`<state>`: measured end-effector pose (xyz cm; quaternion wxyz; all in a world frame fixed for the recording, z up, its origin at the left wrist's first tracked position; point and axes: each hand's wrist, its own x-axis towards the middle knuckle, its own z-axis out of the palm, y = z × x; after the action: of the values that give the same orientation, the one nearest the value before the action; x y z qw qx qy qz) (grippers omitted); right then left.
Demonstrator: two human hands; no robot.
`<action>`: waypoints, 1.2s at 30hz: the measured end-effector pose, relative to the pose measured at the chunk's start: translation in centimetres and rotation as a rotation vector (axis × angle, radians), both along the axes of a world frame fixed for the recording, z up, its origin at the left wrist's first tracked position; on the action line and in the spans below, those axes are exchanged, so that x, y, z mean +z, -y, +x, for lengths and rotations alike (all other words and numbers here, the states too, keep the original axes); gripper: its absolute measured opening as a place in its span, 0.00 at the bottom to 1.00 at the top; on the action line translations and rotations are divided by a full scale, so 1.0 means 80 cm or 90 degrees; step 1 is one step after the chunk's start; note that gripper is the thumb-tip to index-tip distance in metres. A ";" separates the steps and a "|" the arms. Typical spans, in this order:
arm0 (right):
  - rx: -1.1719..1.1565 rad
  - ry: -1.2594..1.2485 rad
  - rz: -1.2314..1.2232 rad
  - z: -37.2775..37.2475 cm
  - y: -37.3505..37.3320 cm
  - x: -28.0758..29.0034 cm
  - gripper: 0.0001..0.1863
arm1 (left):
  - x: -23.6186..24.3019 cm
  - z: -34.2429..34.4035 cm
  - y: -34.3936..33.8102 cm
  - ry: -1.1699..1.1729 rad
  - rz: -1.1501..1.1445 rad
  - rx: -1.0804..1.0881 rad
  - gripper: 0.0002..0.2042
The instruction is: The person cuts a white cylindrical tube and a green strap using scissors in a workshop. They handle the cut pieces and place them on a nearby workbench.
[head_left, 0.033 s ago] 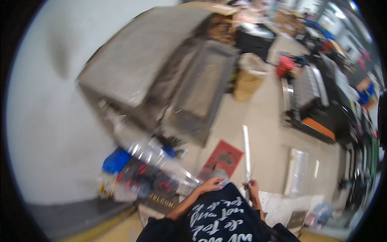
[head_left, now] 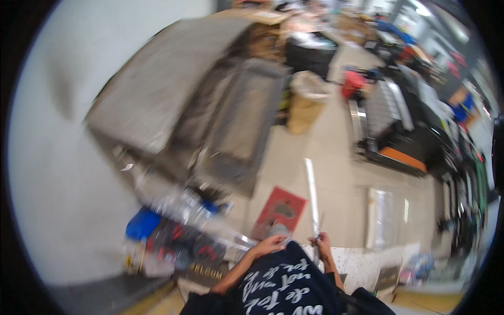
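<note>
My left hand is in front of my dark shirt with its fingers bent together. A greyish rounded piece shows just beyond its fingertips; blur hides what the fingers hold. Beyond it lies a red mat with a dark patch, flat on the floor. To the right, my right hand is closed around a long, narrow silvery strip that points away from me. A slim dark piece also sticks up by these fingers, too blurred to name.
A large grey box-like block and a dusty trough fill the left. Clear plastic wrap lies beside bagged goods. A brown sack, a red bucket and black stacked goods stand farther off. A white panel lies right.
The view has shifted slightly, so most of the scene sits farther left. Both hands keep nearly the same pose, and the silvery strip still stands out from my right hand.
</note>
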<state>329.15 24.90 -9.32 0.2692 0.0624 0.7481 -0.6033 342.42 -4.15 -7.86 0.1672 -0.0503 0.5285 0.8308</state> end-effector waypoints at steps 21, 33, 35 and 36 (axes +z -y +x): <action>0.017 -0.018 -0.216 -0.192 -0.042 0.078 0.21 | 0.020 -0.084 -0.015 0.133 -0.157 -0.413 0.25; 0.141 -0.077 -0.130 -0.217 0.035 0.043 0.21 | 0.117 -0.076 0.035 0.281 -0.149 -0.140 0.22; 0.095 -0.075 -0.142 -0.234 0.024 0.059 0.23 | 0.122 -0.066 0.049 0.287 -0.142 -0.113 0.22; 0.057 -0.067 -0.165 -0.242 0.016 0.070 0.23 | 0.122 -0.060 0.055 0.290 -0.138 -0.101 0.22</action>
<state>309.81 23.61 -3.69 0.2620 -0.0380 0.6791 -0.6846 337.64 -8.57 1.91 0.3401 -0.2119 0.5656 0.7207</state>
